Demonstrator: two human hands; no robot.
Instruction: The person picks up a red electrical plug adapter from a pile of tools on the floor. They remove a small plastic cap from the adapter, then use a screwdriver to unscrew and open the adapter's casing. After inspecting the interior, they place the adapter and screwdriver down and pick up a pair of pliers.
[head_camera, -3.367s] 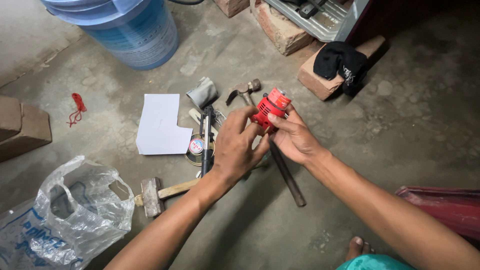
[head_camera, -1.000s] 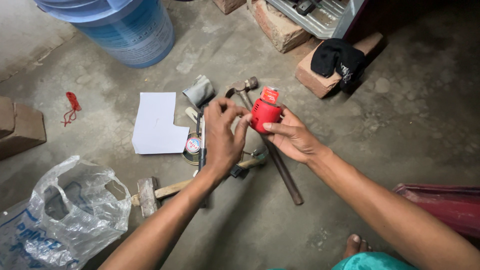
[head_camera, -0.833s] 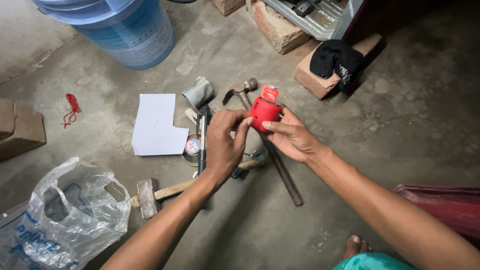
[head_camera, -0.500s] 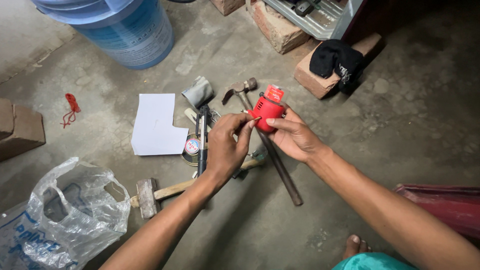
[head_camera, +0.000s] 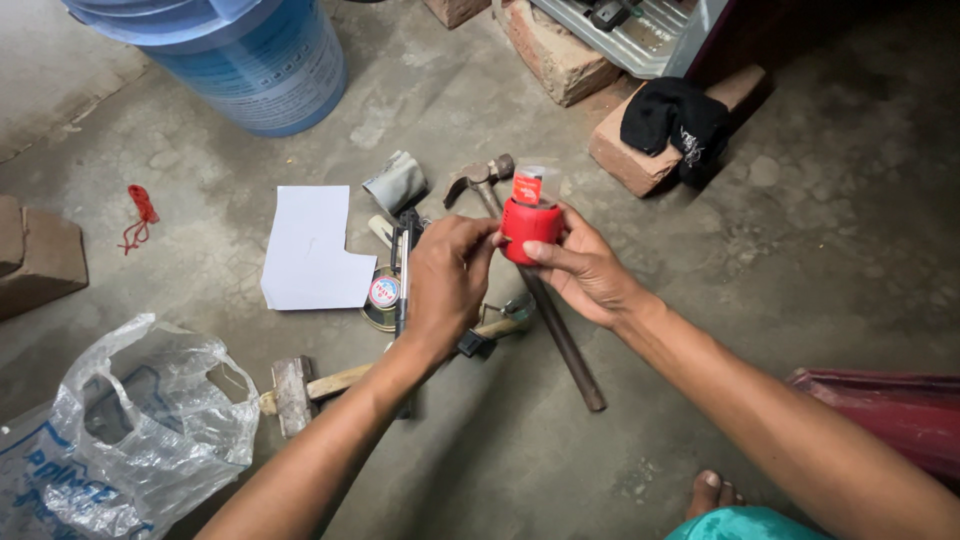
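floor (head_camera: 800, 260): bare grey concrete, stained and cracked; everything lies on it, no worktop in sight.
bucket (head_camera: 250, 60): big blue plastic one, top left, well apart from the hands.
plastic bag (head_camera: 130, 430): clear, crumpled, bottom left.
bricks (head_camera: 560, 55): one by a metal tray at top, another to the right w/ a black cloth (head_camera: 675, 115) draped on it.
paper (head_camera: 310, 250): white sheet w/ a corner cut out, just left of the tool pile.
tools: mallet (head_camera: 295, 390) w/ wooden handle, claw hammer (head_camera: 480, 180), long metal bar (head_camera: 565, 340), a small round tin (head_camera: 383, 292) (lid detail too small to tell).
right hand (head_camera: 590, 270): fingers wrapped round the red cylinder (head_camera: 530, 225), holding it up above the tools.
left hand (head_camera: 445, 280): fingertips pinched at the cylinder's left edge, otherwise curled, nothing else held.
step: looks like fitting or turning a part at the cylinder's side; the clear-topped piece sits in its upper end.
next: prob. needs the right-hand grip steady while the left fingers work the edge.
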